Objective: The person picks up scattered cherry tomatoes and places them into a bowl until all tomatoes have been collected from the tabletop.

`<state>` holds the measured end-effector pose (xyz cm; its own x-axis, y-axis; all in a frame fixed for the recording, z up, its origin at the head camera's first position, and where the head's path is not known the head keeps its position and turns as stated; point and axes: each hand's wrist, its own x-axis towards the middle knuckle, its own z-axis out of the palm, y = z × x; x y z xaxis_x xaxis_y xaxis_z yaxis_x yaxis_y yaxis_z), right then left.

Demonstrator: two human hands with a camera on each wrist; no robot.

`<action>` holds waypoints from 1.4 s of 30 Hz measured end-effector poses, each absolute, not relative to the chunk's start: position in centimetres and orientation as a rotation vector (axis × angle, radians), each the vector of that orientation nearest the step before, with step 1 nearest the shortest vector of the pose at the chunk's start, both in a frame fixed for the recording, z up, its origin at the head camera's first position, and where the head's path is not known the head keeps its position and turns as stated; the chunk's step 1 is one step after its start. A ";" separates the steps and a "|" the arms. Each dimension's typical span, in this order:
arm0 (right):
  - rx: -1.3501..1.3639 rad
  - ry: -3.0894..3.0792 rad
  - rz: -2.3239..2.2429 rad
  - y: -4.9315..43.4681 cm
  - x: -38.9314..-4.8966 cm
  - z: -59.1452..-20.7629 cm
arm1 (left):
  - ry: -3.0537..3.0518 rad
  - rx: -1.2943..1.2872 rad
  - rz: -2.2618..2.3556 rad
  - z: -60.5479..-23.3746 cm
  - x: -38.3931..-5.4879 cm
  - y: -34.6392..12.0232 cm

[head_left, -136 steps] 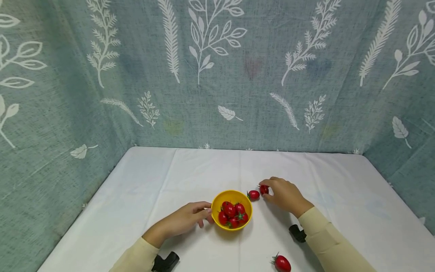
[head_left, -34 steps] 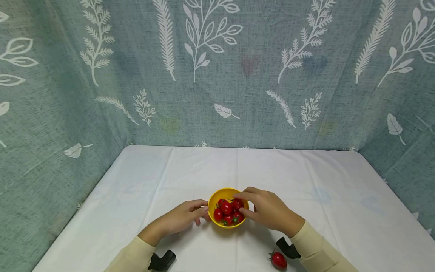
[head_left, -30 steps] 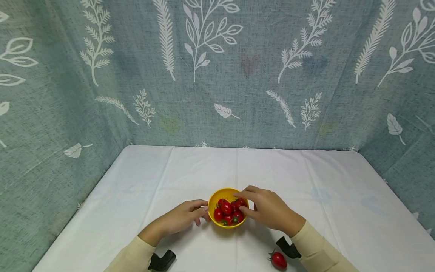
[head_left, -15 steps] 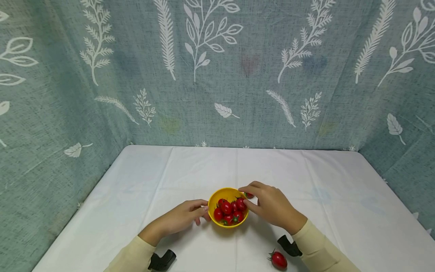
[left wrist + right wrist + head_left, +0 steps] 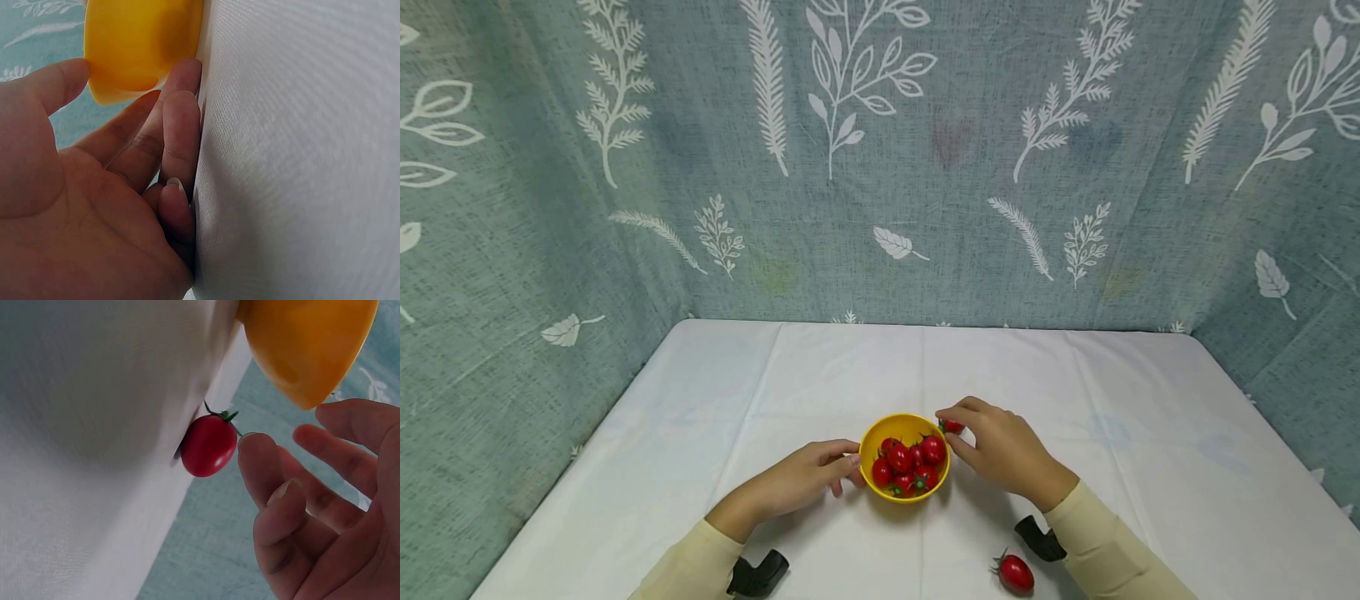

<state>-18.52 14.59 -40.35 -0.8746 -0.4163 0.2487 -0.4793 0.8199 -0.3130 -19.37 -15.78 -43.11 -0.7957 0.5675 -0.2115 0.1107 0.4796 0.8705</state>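
A yellow bowl [image 5: 904, 417] holds several red cherry tomatoes [image 5: 898, 458] with green stems. My left hand [image 5: 797, 483] touches the bowl's outer left side with thumb and fingertips; in the left wrist view its fingers lie loosely bent against the bowl [image 5: 140, 44]. My right hand [image 5: 1011, 454] is by the bowl's right rim, holding nothing. Just under its fingers, behind the rim, lies a loose cherry tomato [image 5: 953, 426], partly covered in the head view. The right wrist view shows a cherry tomato [image 5: 209, 445] on the cloth, apart from the fingers.
Another cherry tomato [image 5: 1016, 574] lies on the white tablecloth [image 5: 820, 367] near the front, beside the right forearm. A black wrist mount [image 5: 760, 574] is on the left wrist and another [image 5: 1040, 540] on the right. A green-grey leaf-patterned curtain [image 5: 737, 150] surrounds the table.
My right hand has let a cherry tomato go into the bowl and moved back and right over the rim, uncovering the loose tomato. My left hand stays at the bowl.
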 end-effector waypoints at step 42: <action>0.611 -2.956 0.493 15.6 -19.8 -41.7 | 2.241 0.544 1.283 -43.0 -19.3 -15.8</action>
